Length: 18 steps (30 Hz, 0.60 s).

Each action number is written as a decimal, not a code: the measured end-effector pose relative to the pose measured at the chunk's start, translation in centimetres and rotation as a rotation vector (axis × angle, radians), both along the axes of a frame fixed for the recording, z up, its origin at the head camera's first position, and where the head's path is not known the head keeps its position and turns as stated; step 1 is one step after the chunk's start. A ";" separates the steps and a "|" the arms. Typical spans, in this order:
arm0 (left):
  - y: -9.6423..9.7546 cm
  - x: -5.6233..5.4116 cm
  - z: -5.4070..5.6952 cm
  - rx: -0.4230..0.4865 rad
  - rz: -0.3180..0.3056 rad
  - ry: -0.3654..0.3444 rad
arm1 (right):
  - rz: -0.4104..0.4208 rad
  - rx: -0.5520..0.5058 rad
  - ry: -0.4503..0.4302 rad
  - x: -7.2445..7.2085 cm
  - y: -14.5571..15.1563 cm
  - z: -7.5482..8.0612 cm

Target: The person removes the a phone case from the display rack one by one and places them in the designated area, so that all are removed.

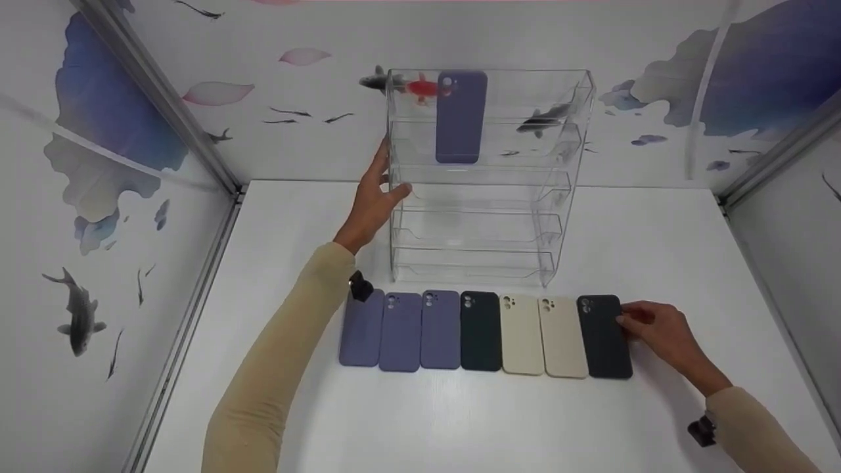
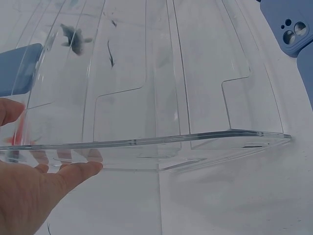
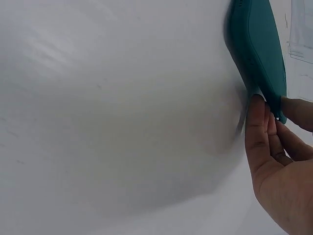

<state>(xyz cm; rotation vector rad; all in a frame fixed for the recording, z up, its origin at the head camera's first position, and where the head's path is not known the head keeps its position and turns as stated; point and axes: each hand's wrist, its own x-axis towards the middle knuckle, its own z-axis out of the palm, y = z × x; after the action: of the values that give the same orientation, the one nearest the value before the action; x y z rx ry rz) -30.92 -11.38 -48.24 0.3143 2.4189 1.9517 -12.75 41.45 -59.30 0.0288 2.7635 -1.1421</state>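
My left hand (image 1: pixel 371 203) grips the left side of a clear acrylic tiered rack (image 1: pixel 473 268), thumb at the front edge and fingers along the outer side. A purple phone case (image 1: pixel 461 118) stands upright in the rack's upper part. At the right end of a row of phone cases, my right hand (image 1: pixel 667 335) pinches the right edge of a dark phone case (image 1: pixel 604 336). That case looks teal in the right wrist view, where thumb and fingers (image 3: pixel 257 132) meet at its corner.
Left of the dark case lie two cream cases (image 1: pixel 543 336), a dark green case (image 1: pixel 481 332) and several purple cases (image 1: pixel 401 332), side by side before the rack. My left sleeve (image 1: pixel 282 355) passes close to the leftmost one. Printed walls (image 1: pixel 315 144) enclose the white table (image 1: pixel 460 427).
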 end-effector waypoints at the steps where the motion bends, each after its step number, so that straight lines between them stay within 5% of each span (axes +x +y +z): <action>1: 0.0 0.0 0.0 -0.003 -0.001 0.003 | -0.004 -0.002 -0.004 0.0 0.0 -0.1; 12: 0.1 -0.2 0.0 -0.013 0.008 -0.012 | -0.002 -0.039 -0.005 0.1 0.2 -0.1; 18: 0.0 -0.1 -0.1 -0.009 0.008 -0.018 | -0.004 -0.019 0.076 -0.5 0.5 1.3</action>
<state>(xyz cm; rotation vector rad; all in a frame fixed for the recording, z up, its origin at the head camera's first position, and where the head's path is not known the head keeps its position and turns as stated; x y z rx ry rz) -31.02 -11.37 -48.29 0.2868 2.4210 1.9377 -13.26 41.95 -58.00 -0.0115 2.8187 -1.1949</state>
